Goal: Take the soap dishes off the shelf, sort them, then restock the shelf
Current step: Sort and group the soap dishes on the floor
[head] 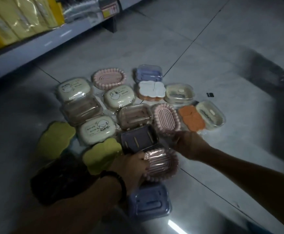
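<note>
Several wrapped soap dishes lie spread on the grey tiled floor. My left hand [132,163] grips the left edge of a pink ribbed oval dish [162,163] near me. My right hand [188,144] reaches to the lower end of another pink ribbed dish [165,119]; its fingers pinch the clear wrap there. Between the two hands lies a dark purple box dish [138,138]. A blue lidded dish [148,200] sits below my left hand. Cream cartoon-printed dishes [96,130], yellow cloud-shaped dishes [57,137] and orange ones [191,119] lie around.
The grey shelf [36,43] runs along the upper left, with yellow packets [11,19] on it. A black bag or dark object [58,179] lies by my left forearm. Bare floor tiles [222,56] stretch to the right and back.
</note>
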Available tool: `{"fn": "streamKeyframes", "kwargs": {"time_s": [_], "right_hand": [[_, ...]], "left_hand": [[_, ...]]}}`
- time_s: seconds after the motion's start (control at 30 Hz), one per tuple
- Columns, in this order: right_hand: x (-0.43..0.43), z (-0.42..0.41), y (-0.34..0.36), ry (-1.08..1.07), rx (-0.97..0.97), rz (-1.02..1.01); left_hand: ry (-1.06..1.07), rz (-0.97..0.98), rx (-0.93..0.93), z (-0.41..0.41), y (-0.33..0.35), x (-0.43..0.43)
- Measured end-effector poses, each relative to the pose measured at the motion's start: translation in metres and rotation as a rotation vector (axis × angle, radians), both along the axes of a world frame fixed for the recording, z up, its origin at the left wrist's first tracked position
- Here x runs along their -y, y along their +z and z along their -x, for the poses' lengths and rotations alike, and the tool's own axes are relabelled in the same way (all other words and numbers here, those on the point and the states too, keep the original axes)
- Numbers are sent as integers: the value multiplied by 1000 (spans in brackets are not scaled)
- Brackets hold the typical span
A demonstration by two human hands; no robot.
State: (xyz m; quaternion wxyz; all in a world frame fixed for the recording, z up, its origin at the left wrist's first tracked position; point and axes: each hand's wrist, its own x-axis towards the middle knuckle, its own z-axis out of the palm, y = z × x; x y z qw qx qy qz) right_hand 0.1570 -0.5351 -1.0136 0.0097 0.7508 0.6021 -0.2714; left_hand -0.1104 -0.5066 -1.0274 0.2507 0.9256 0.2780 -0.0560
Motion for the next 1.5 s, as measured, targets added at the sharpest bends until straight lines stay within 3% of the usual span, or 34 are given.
{"fn": "streamKeyframes", "kwargs": {"time_s": [0.07, 0.17, 0.43, 0.57, 0.67, 0.77, 0.93, 1.13, 1.5], "right_hand": [[-8, -5, -2, -11, 64, -102], [-16, -13, -13, 113, 296, -79], [-15, -8, -24, 222, 430, -192], [8, -2, -11, 216, 378, -165], [33, -3, -2, 47, 299, -99], [47, -10, 5, -63, 353, 29], [42, 0, 1, -288, 277, -14], [30, 11, -17, -316, 250, -30], [64, -27, 22, -231, 121, -194]], "left_hand": [[18, -24, 7, 3, -3, 4], [13, -69, -66, 4, -6, 11], [55, -108, -118, 0, 1, 22], [146, -46, -146, -1, 2, 25], [173, -19, -174, -6, -1, 27], [170, 1, -187, -16, 0, 31], [137, 15, -243, -29, 7, 33], [82, 30, -295, -23, 14, 34], [126, 34, -218, -14, 3, 38]]}}
